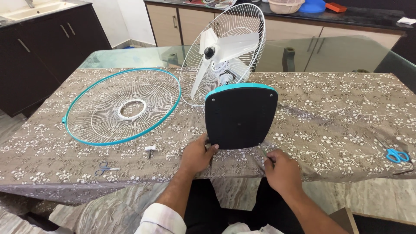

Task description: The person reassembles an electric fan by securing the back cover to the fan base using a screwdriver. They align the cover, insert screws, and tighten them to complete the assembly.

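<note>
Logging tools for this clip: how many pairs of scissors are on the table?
2. Small grey metal scissors lie near the table's front edge, left of the left hand; blue-handled scissors lie at the far right edge. None seem hidden.

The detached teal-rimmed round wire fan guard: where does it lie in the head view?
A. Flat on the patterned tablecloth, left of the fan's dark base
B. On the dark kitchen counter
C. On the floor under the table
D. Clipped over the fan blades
A: the teal-rimmed round wire fan guard lies flat on the patterned tablecloth, left of the upturned dark fan base.
</note>
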